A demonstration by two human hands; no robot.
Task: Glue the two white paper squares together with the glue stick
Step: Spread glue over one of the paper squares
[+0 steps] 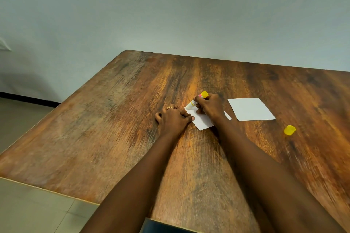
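Note:
A white paper square (201, 121) lies on the wooden table (117, 119), partly hidden under both hands. My right hand (210, 106) grips a glue stick (197, 100) with a yellow end, tilted, its tip pressed on the square's far left corner. My left hand (173, 119), wearing a ring, rests flat on the table with its fingertips on the paper's left edge. The second white paper square (251, 108) lies flat just to the right, untouched. The yellow cap (289, 130) sits alone further right.
A pale wall stands behind the table's far edge. The table's left edge drops to a tiled floor (34, 210). A dark object (161, 226) shows at the table's near edge, between my forearms.

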